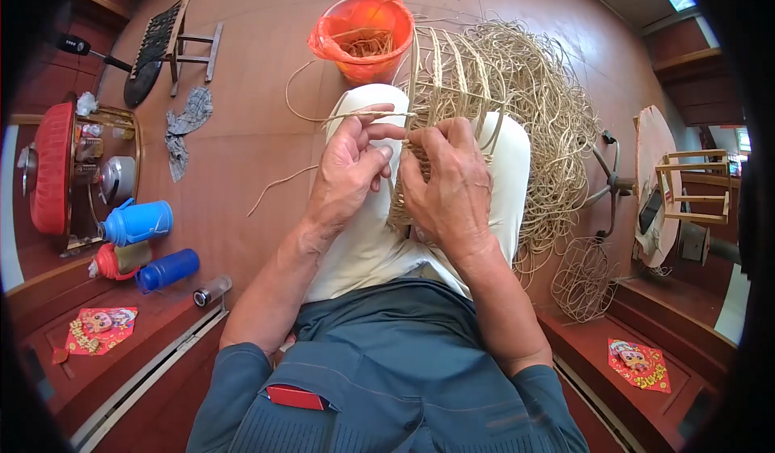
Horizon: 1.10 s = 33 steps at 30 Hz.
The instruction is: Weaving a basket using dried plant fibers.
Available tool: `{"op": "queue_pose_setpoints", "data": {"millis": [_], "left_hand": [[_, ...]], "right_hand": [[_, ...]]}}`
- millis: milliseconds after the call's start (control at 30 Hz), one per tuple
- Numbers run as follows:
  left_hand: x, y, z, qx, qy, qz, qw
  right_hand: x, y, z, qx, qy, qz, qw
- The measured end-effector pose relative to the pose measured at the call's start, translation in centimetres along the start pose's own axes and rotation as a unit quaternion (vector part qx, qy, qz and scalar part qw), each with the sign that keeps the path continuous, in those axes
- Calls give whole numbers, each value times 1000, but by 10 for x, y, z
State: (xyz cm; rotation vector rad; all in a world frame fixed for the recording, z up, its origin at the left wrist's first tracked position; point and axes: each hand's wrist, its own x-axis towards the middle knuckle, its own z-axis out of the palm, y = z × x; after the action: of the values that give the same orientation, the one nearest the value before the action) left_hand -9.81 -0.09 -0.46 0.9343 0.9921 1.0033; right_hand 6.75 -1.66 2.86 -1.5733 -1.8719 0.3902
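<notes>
My left hand (349,166) is raised over my left thigh, fingers curled around a tan twisted cord (335,118) that runs sideways to a woven cord piece (440,90) between my knees. My right hand (448,182) grips this piece at its near part, thumb and forefinger pinched where the cord meets it. The piece has several long strands arching away from me over close weaving, which is partly hidden behind my right hand. A loose cord end curls out to the left of my knee.
An orange bucket (355,69) with cord inside stands beyond my left knee. A large tangle of cord (549,106) lies right. Flasks (137,223) and a crumpled cloth (187,122) are left. A stool (194,45) and a round pink board (652,130) are farther out.
</notes>
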Motion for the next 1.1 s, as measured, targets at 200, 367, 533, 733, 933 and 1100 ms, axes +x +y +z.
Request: {"op": "queue_pose_setpoints", "data": {"millis": [200,367,533,733,933,1100], "left_hand": [[0,1,3,15,-22,-35,999],[8,-1,-2,17,-57,-101,993],[22,-12,-32,183,37,91,978],[2,38,-18,130,12,88,987],[-42,92,-35,201,41,101,974],[-63,97,-223,412,222,135,873]], "right_hand": [[3,0,-7,10,-32,24,999],[1,8,-5,17,-23,14,999],[-1,3,-3,23,-1,-9,1000],[-6,7,11,69,64,1,996],[0,7,14,82,50,-23,995],[2,7,13,148,51,0,988]]}}
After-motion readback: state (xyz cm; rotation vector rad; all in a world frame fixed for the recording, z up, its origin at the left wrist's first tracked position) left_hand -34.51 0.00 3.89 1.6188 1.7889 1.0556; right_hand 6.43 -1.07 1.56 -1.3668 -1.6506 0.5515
